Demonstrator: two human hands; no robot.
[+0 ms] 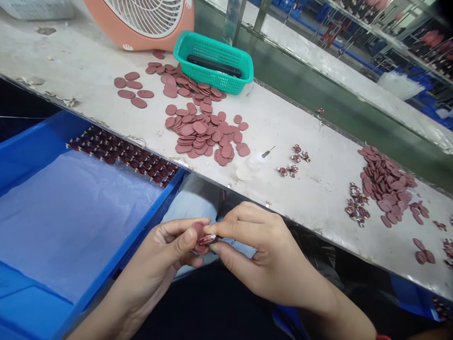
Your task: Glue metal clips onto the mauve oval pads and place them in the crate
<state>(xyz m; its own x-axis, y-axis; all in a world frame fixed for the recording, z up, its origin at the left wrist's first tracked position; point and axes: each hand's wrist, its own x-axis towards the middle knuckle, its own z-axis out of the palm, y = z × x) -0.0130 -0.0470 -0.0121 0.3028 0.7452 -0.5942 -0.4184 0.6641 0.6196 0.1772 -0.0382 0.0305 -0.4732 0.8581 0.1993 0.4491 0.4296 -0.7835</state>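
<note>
My left hand [161, 252] is closed, pinching a flat reddish-brown oval piece [197, 229] between thumb and fingers. Against it, my right hand [264, 245] holds a small brown piece with shiny metal parts [209, 239] between thumb and forefinger. The two pieces meet between my hands, in front of the table edge; fingers partly cover the contact. Beyond my hands, a large pile of reddish-brown oval pieces [198, 128] lies on the table. A translucent bottle with a needle tip [250, 166] lies to its right, near several small brown-and-metal pieces [296, 155].
At lower left is a blue bin [155, 215] with pale sheeting and rows of dark oval parts [123, 153]. A green basket [212, 49] with a dark object inside and an orange fan [184, 23] stand at the back. Another oval pile [385, 184] is at right on the table [300, 198].
</note>
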